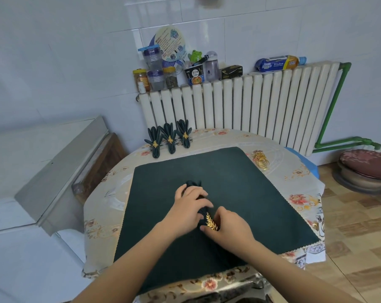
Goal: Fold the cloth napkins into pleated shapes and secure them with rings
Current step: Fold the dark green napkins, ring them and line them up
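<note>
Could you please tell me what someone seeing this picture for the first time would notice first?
Most striking are the two hands at the middle of the table: the left hand holds a folded dark green napkin while the right hand slides a gold leaf ring onto it, over a flat green cloth. At the table's far left edge stand three finished napkins, with a pile of gold rings at the far right.

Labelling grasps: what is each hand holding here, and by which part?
Left hand grips the pleated dark green napkin around its middle. Right hand pinches the gold leaf napkin ring at the napkin's near end.
</note>
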Demonstrator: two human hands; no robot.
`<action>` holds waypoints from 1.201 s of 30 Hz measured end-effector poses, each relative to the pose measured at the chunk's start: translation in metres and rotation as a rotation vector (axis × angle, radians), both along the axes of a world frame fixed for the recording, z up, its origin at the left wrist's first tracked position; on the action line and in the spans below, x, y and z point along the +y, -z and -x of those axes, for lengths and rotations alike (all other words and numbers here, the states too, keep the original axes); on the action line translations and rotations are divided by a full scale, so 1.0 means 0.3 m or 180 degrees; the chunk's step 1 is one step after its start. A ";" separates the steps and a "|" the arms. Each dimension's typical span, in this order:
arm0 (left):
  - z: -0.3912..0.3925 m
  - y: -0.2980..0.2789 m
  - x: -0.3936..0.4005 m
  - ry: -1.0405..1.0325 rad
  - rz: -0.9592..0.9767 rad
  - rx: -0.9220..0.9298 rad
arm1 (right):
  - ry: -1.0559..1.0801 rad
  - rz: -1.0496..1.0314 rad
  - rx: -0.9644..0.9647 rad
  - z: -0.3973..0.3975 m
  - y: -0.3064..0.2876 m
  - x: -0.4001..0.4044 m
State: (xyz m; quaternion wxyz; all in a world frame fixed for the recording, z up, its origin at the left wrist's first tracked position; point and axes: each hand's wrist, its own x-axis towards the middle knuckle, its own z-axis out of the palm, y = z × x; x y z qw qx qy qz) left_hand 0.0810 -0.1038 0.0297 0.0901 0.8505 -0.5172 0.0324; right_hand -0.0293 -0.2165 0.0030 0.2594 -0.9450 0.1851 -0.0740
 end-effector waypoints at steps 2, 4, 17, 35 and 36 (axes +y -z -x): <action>0.030 0.035 0.020 -0.0708 0.0727 0.0184 | 0.0148 -0.0186 -0.0005 -0.006 0.001 -0.002; 0.066 0.042 0.028 -0.1593 0.1403 0.1061 | 0.0333 -0.0696 -0.0013 -0.017 -0.007 -0.020; 0.081 0.072 0.013 -0.2218 0.1956 0.3900 | 0.0709 -0.3110 0.0577 -0.083 -0.069 -0.064; -0.602 0.002 -0.496 -0.2386 0.3386 0.4722 | 0.1550 -0.4025 -0.0753 -0.798 -0.077 -0.512; -0.643 0.005 -0.528 -0.2395 0.3397 0.4686 | 0.1581 -0.4023 -0.0800 -0.844 -0.069 -0.538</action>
